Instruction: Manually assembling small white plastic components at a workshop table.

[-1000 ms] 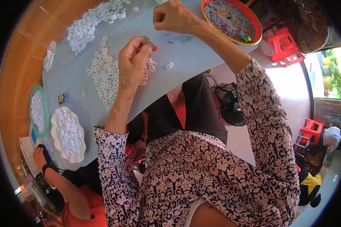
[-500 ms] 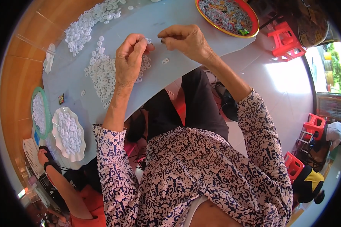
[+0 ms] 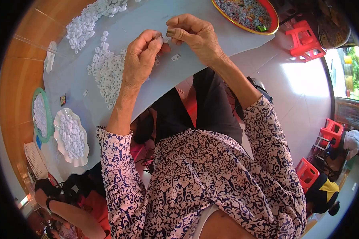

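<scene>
Small white piece [image 3: 165, 39] sits at the left hand's [image 3: 141, 55] fingertips, on their right side, facing the right hand [image 3: 197, 38]. Left thumb and forefinger pinch it, so left is the nearer hand. Right fingertips are just up and right of it; contact unclear. Right thumb and forefinger are pressed together; can't tell if they hold anything. Piece's long axis too small to read.

Around them: loose white piece [image 3: 175, 57] on the counter [image 3: 155, 16], just on the wearer's side of the fingertips, long axis slanting up-right, roughly along the counter edge. Pile of white pieces [image 3: 107, 73] is left of the left hand, partly hidden by it. Red tray [image 3: 274, 20] of thin grey pieces is beyond the right hand, up-right, well apart from the pinch.
</scene>
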A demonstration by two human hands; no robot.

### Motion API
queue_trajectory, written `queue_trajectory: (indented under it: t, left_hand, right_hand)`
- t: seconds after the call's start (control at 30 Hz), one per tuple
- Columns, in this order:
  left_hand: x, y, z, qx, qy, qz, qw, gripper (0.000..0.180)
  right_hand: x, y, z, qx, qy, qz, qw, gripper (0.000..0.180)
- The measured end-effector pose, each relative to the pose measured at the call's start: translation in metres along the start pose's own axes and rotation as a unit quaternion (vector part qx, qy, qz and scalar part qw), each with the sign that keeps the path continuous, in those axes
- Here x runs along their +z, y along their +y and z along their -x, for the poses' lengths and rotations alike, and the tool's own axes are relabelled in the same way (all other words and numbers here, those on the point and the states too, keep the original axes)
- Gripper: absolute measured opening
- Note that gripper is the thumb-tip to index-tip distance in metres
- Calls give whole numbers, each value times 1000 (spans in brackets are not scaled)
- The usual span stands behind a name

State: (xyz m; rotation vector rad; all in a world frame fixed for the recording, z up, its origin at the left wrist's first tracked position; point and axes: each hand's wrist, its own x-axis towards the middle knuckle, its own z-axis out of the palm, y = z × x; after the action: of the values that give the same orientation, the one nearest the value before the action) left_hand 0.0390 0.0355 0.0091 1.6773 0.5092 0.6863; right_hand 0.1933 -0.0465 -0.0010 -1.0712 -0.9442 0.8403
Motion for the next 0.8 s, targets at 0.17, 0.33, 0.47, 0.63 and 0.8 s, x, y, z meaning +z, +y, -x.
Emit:
queue_trajectory:
  t: [0.17, 0.33, 0.47, 0.63, 0.8]
  left_hand:
    - [1, 0, 1, -7, 1, -13, 1000, 21]
    - [1, -2, 1, 15, 1, -22, 1000, 22]
    - [3, -2, 0, 21, 2, -18, 1000, 22]
    - [5, -2, 1, 19, 15, -18, 1000, 22]
    - [8, -3, 3, 27, 33, 10, 999, 19]
  right_hand:
    - [3, 3, 0, -11, 13, -4, 1000, 20]
    - [6, 1, 2, -20, 23, 0, 1000, 19]
    - [8, 2, 3, -27, 23, -4, 999, 19]
    - [7, 3, 4, -32, 25, 14, 999, 19]
    - [9, 3, 5, -47, 24, 14, 999, 19]
